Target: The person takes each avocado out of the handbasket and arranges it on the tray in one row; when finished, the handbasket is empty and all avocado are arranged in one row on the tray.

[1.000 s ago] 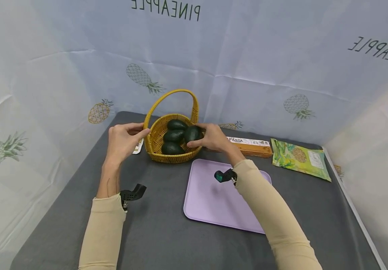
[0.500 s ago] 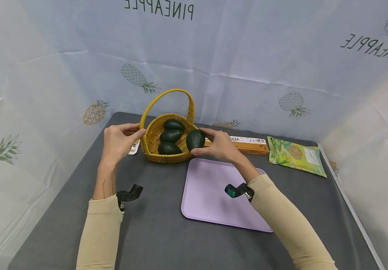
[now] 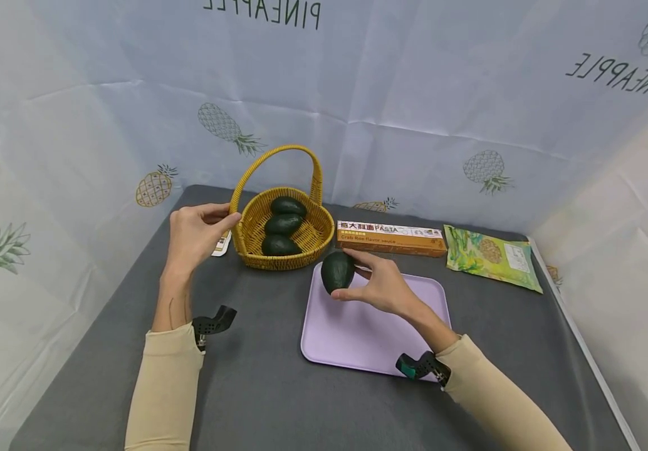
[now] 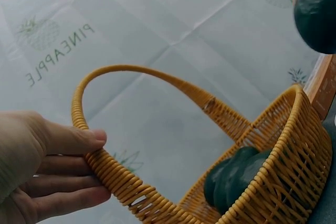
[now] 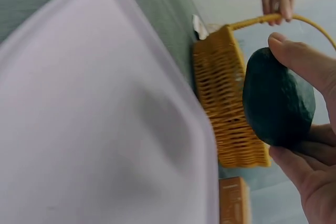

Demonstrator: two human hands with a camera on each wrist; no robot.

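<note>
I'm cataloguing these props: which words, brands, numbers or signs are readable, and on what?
"PINEAPPLE", mirrored, repeated: cloth backdrop.
"意大利面 PASTA": orange-and-white box.
"Crab Roe flavor sauce": same box, lower down.
Too small to read: the box's remaining print, print on the green packet and on the card beside the basket.

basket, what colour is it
The basket is golden yellow, shown best in the head view.

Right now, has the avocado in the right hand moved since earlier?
Yes: in the head view, the avocado has come out of the basket, rightward and nearer, now overlapping the tray.
</note>
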